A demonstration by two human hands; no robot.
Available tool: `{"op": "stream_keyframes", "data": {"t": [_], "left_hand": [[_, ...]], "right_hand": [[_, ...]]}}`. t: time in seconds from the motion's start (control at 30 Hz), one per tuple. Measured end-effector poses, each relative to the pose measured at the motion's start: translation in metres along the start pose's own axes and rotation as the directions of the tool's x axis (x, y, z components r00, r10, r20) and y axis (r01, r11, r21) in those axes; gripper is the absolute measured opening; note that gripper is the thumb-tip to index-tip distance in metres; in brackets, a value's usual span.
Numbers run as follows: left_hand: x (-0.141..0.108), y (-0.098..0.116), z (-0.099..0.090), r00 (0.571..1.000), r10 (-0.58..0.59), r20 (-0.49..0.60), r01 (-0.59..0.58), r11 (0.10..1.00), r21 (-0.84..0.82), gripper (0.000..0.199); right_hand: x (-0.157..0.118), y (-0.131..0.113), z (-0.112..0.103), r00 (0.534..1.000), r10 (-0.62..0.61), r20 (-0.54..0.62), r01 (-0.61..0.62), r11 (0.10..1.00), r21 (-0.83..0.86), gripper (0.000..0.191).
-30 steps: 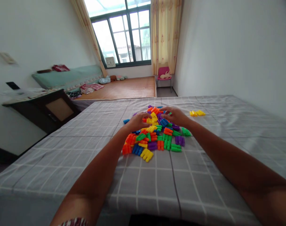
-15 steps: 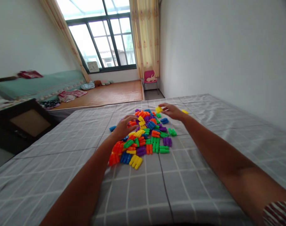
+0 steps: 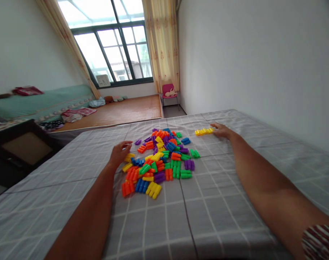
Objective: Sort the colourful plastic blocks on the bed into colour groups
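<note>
On the bed, a loose heap of plastic tube-shaped building blocks (image 3: 160, 159) lies in red-orange, yellow, green, blue and purple. At its left edge is my left hand (image 3: 120, 152), fingers curved and apart, beside a yellow block (image 3: 129, 157); nothing shows in its grip. My right hand (image 3: 222, 130) is off to the right of the heap. Its fingertips grip the right end of a short row of yellow blocks (image 3: 204, 131) lying on the sheet. Whether those yellow pieces are joined or only touching, I cannot tell.
A grey checked sheet (image 3: 215, 202) covers the bed under the blocks. White wall (image 3: 256, 65) runs along the right. Beyond the bed are a brown mat platform (image 3: 132, 108), a pink chair (image 3: 168, 89) and a window. A dark cabinet (image 3: 21, 151) stands at left.
My right hand has moved right, bringing its yellow block from the heap to the other yellow one. My left hand has drawn back left from over the heap. The view has shifted slightly.
</note>
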State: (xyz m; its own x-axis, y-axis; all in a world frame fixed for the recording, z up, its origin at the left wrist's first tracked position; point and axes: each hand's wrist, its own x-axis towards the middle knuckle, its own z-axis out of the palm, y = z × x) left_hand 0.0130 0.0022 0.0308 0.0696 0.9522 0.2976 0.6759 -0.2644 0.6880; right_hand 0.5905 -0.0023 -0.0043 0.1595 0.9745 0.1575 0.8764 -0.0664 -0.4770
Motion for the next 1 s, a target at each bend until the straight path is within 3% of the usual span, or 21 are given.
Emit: {"op": "stream_keyframes", "data": {"t": [0.13,0.27,0.43,0.73,0.9,1.0], "left_hand": [[0.001,-0.003,-0.003,1.000,-0.005,-0.020,0.004,0.999,-0.037,0.050],[0.001,-0.003,-0.002,1.000,0.013,-0.020,-0.013,1.000,-0.028,0.045],[0.000,-0.001,0.001,1.000,0.012,-0.008,-0.012,1.000,0.006,0.040],[-0.004,0.005,0.003,1.000,0.029,0.003,-0.029,0.999,0.018,0.039],[-0.004,0.009,0.003,0.998,0.063,0.010,-0.063,0.998,0.030,0.037],[-0.003,0.010,0.001,0.998,0.061,0.009,-0.061,0.998,0.013,0.036]], "right_hand": [[0.000,-0.018,0.000,0.999,-0.047,0.004,0.047,0.996,-0.072,0.060],[0.000,-0.044,0.021,1.000,0.011,-0.001,-0.011,0.979,-0.202,0.071],[0.001,-0.057,0.043,0.998,-0.008,-0.068,-0.010,0.967,-0.253,0.062],[0.005,-0.055,0.056,0.987,0.000,-0.159,-0.041,0.967,-0.251,0.065],[0.016,-0.034,0.033,0.986,-0.051,-0.159,0.022,0.983,-0.181,0.062],[0.017,-0.008,0.018,0.975,0.032,-0.218,-0.062,0.990,-0.130,0.046]]}}
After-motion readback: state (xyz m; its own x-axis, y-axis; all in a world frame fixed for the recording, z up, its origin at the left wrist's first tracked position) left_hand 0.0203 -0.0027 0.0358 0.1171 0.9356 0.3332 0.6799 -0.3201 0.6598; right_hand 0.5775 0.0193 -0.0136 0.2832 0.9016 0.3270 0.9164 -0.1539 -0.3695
